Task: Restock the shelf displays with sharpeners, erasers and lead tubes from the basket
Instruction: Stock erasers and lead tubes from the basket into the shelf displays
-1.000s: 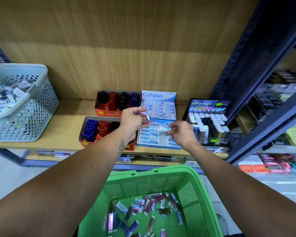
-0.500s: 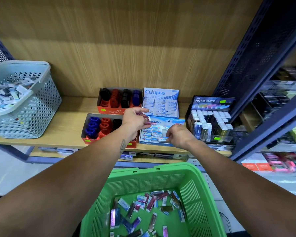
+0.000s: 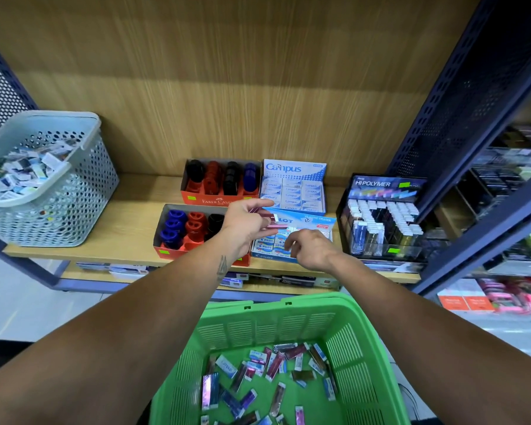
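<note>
My left hand grips a few pink lead tubes over the front edge of the shelf. Just to its right, my right hand hovers over the blue Pilot eraser box, its fingers loosely curled and holding nothing. Behind that box stands the Campus eraser box. Two orange sharpener boxes sit to the left, one at the front and one behind. The Hi-Polymer lead display is at the right. Below my arms, the green basket holds several loose lead tubes and erasers.
A grey perforated basket full of small packets stands on the left of the wooden shelf. A dark blue perforated upright borders the shelf on the right, with more stocked shelves beyond it. A lower shelf with packets runs beneath.
My right hand set its eraser down into the Pilot box and has lifted away without it. My left hand stayed in place with its lead tubes. The view moved slightly closer.
</note>
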Tool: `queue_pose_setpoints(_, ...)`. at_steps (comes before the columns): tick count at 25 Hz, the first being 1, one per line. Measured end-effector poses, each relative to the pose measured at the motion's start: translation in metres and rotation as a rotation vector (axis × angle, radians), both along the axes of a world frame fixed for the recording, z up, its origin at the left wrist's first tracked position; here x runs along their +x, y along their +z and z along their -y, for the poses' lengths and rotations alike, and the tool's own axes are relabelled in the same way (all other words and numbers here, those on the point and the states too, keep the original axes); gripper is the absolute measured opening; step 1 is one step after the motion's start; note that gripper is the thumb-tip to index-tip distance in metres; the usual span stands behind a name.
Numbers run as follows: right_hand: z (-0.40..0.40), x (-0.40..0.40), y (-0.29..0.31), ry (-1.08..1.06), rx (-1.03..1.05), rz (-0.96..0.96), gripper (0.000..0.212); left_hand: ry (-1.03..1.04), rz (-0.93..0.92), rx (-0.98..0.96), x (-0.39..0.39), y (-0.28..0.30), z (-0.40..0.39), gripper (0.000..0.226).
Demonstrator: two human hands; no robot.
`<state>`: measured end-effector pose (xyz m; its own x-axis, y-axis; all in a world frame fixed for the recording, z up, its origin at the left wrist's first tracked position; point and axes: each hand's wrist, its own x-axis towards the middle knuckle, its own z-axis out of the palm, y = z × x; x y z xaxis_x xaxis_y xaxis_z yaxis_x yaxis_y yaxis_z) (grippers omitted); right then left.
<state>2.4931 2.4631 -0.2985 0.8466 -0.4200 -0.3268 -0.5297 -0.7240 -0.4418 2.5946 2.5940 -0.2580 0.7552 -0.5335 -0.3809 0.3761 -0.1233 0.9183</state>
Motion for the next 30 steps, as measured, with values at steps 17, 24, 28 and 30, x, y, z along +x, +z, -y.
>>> queue_pose_setpoints(17, 0.005, -0.052, 0.041, -0.568, 0.948, 0.752, 0.017, -0.068, -0.134, -0.092, -0.045, 0.02, 0.011, 0.022)
queue_pose_setpoints(24, 0.008, -0.066, 0.053, -0.611, 1.154, 0.8, 0.027, -0.161, -0.129, -0.13, -0.065, 0.03, 0.018, 0.039)
queue_pose_setpoints(28, 0.014, -0.08, 0.059, -0.621, 1.181, 0.848, 0.022, -0.185, -0.127, -0.143, -0.076, 0.037, 0.025, 0.039)
queue_pose_setpoints(30, 0.021, -0.088, 0.061, -0.619, 1.197, 0.871, 0.026, -0.201, -0.065, -0.101, -0.079, 0.037, 0.027, 0.035)
